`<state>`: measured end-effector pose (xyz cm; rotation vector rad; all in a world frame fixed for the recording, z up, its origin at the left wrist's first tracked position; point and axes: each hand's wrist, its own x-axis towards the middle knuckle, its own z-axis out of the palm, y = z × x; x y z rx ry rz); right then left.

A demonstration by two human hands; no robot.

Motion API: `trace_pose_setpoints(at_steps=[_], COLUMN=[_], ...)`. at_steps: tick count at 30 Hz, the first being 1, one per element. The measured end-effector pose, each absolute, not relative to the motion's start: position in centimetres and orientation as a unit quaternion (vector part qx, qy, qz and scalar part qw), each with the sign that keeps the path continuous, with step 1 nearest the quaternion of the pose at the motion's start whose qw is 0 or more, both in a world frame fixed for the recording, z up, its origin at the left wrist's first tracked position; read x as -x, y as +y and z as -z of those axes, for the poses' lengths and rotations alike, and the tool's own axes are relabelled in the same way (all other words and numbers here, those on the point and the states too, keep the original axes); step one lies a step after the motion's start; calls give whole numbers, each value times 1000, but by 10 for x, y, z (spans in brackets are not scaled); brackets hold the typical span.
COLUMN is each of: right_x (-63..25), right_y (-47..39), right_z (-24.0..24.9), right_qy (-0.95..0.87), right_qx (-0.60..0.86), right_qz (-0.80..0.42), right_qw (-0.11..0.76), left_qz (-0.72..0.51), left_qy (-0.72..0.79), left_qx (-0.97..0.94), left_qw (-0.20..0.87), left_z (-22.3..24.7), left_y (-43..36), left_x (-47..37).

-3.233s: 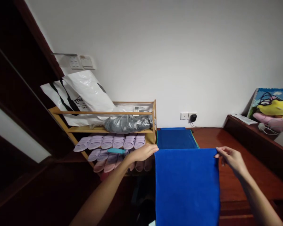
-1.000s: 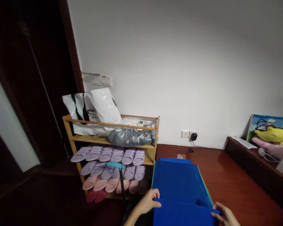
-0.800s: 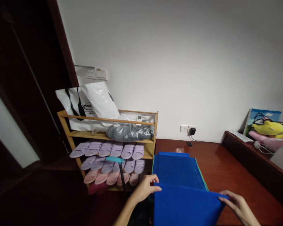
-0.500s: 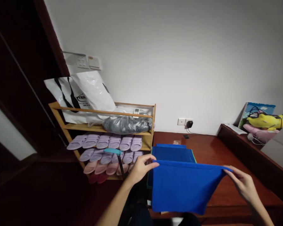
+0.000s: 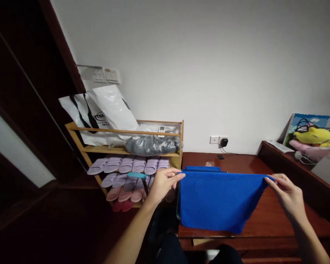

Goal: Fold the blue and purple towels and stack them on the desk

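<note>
A blue cloth (image 5: 220,201) hangs stretched between my two hands above the front of the red-brown wooden table. My left hand (image 5: 165,183) pinches its upper left corner between thumb and fingers. At the upper right corner, my right hand (image 5: 284,192) has the same kind of pinch. The cloth's top edge is nearly straight, and its lower right corner slants inward. Behind it, more blue fabric (image 5: 202,168) lies on the table, mostly covered from view by the hanging cloth.
Left of the table stands a wooden shoe rack (image 5: 132,130) with rows of slippers (image 5: 126,165), a white bag (image 5: 112,110) and a plastic-wrapped bundle (image 5: 154,145). A black plug (image 5: 223,142) sits in the wall socket. A yellow plush toy (image 5: 316,135) lies on the right ledge.
Both hands have raised the blue cloth, and it now covers more of the blue fabric behind it. The whole view has shifted slightly.
</note>
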<state>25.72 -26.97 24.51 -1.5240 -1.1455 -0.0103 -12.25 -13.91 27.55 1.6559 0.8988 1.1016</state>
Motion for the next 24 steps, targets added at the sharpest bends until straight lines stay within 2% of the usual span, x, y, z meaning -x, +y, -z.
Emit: trace_pose_setpoints(at_steps=[4, 8, 17, 24], right_x=[-256, -262, -292, -299], right_y=[-255, -221, -114, -52], right_z=[-248, -242, -191, -123], right_qy=[-399, -393, -409, -417], right_qx=[692, 649, 674, 706], right_qz=[-97, -181, -216, -219], right_qw=[594, 625, 576, 529], left_qz=[-428, -430, -368, -315], left_qy=[381, 370, 445, 525], left_qx=[-636, -614, -569, -571], left_qw=[517, 549, 585, 547], left_z=[-276, -268, -217, -156], left_y=[-131, -107, -10, 46], left_x=[114, 99, 55, 24])
